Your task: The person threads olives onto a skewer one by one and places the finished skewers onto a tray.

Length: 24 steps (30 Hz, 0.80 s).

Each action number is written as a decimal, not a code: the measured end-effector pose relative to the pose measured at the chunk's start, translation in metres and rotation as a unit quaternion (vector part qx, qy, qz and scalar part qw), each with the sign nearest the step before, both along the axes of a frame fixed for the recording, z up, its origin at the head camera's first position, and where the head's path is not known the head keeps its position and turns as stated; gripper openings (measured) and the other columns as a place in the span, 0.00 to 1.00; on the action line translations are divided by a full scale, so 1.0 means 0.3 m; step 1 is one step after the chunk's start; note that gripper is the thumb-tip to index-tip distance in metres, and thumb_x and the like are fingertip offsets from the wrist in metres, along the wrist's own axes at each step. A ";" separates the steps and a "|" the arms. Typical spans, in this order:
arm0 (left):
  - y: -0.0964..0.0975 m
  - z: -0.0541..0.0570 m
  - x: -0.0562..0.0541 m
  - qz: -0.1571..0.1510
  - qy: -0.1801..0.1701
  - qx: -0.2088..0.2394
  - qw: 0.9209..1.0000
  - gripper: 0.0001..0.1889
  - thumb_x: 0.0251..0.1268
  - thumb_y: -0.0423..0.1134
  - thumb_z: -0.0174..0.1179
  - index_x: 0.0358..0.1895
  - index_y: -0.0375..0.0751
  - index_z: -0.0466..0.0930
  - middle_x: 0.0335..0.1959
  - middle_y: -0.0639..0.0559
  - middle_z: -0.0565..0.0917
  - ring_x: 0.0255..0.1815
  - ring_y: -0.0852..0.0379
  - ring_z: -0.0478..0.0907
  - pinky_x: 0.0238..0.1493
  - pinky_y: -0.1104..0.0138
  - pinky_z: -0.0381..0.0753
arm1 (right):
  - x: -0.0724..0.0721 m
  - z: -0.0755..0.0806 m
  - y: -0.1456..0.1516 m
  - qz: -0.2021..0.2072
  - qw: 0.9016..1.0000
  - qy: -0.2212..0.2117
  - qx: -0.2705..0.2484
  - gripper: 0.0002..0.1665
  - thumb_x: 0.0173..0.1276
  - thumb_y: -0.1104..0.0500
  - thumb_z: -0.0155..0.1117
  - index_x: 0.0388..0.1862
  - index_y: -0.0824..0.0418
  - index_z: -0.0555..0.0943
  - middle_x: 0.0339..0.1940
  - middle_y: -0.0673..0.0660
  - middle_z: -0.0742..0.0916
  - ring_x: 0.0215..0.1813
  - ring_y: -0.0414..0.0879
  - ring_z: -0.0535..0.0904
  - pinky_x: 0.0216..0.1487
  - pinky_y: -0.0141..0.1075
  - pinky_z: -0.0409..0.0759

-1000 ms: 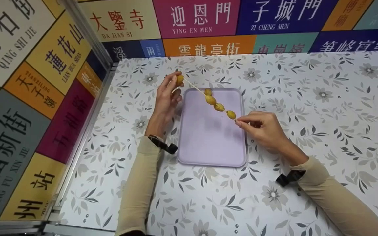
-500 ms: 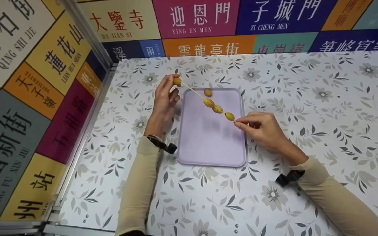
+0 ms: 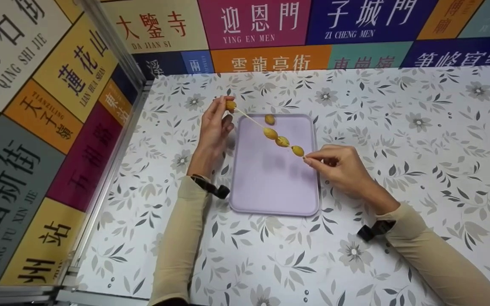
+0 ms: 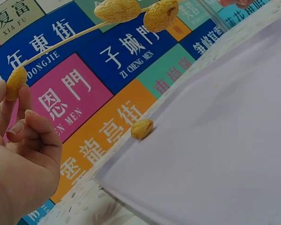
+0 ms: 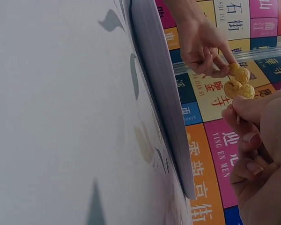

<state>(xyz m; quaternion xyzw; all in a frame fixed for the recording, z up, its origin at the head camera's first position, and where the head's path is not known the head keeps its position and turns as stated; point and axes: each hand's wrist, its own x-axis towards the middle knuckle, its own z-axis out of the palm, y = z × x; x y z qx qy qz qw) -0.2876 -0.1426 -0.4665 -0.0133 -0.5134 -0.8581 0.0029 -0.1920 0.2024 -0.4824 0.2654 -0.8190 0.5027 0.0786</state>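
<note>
A thin wooden skewer [image 3: 250, 117] slants over the tray, carrying three wrinkled yellow olive-like fruits [image 3: 282, 141] toward its right end. My left hand [image 3: 213, 125] pinches another such yellow fruit [image 4: 17, 83] between thumb and fingers at the skewer's far left end. The skewer tip meets that fruit; how deep it goes in cannot be told. At the lower right end, my right hand [image 3: 343, 168] pinches the short bare bit of the skewer with thumb and index finger, just below the last fruit. A loose yellow fruit [image 4: 142, 129] lies at the tray's far edge.
A lilac rectangular tray [image 3: 274, 191] lies beneath the skewer on a table [image 3: 398, 114] with a floral cover. Coloured panels with street names [image 3: 266, 21] stand behind and on the left. Each wrist bears a black camera strap [image 3: 209, 187].
My left hand and the fruit in it have shifted slightly left. The skewered fruits have dipped a little left and down, apart from the loose fruit in view. Little differs in the last half second.
</note>
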 end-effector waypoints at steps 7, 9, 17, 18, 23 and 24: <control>-0.001 -0.009 -0.006 0.004 0.020 0.015 1.000 0.15 0.87 0.49 0.56 0.55 0.43 0.85 0.38 0.55 0.78 0.23 0.63 0.58 0.25 0.71 0.61 | -0.004 -0.004 0.002 0.004 1.000 0.004 -0.004 0.05 0.72 0.60 0.79 0.43 0.53 0.96 0.30 0.48 0.91 0.26 0.40 0.78 0.25 0.27 0.73; 0.001 -0.010 -0.009 0.009 0.019 0.017 1.000 0.14 0.87 0.49 0.57 0.53 0.45 0.87 0.37 0.56 0.78 0.23 0.63 0.58 0.26 0.71 0.62 | -0.004 -0.003 0.002 0.004 1.000 0.007 -0.003 0.05 0.72 0.60 0.79 0.43 0.53 0.96 0.30 0.48 0.91 0.26 0.40 0.78 0.26 0.27 0.73; 0.000 -0.019 -0.017 0.026 0.016 0.025 0.999 0.16 0.85 0.48 0.59 0.57 0.41 0.87 0.38 0.56 0.79 0.20 0.64 0.57 0.24 0.71 0.62 | 0.003 0.006 0.000 -0.006 1.000 0.015 -0.008 0.05 0.71 0.61 0.79 0.44 0.55 0.96 0.30 0.49 0.91 0.26 0.40 0.77 0.26 0.26 0.72; -0.001 -0.019 -0.017 0.027 0.015 0.027 0.999 0.17 0.84 0.48 0.59 0.59 0.40 0.87 0.38 0.57 0.80 0.20 0.64 0.57 0.24 0.71 0.62 | 0.003 0.007 -0.001 -0.008 1.000 0.018 -0.010 0.06 0.70 0.62 0.79 0.44 0.56 0.96 0.29 0.49 0.91 0.26 0.40 0.77 0.26 0.26 0.71; -0.005 -0.018 -0.012 0.029 0.012 0.037 0.999 0.18 0.83 0.47 0.61 0.63 0.38 0.84 0.40 0.57 0.84 0.19 0.64 0.56 0.23 0.71 0.60 | 0.002 0.006 -0.004 -0.011 0.999 0.032 -0.013 0.06 0.69 0.63 0.80 0.43 0.56 0.96 0.27 0.51 0.89 0.25 0.40 0.75 0.26 0.26 0.69; -0.005 -0.018 -0.012 0.029 0.012 0.038 0.999 0.18 0.83 0.47 0.61 0.62 0.38 0.84 0.40 0.57 0.84 0.19 0.64 0.56 0.23 0.71 0.60 | 0.002 0.005 -0.005 -0.011 0.999 0.034 -0.012 0.06 0.69 0.63 0.80 0.43 0.57 0.96 0.27 0.51 0.89 0.25 0.39 0.75 0.26 0.26 0.69</control>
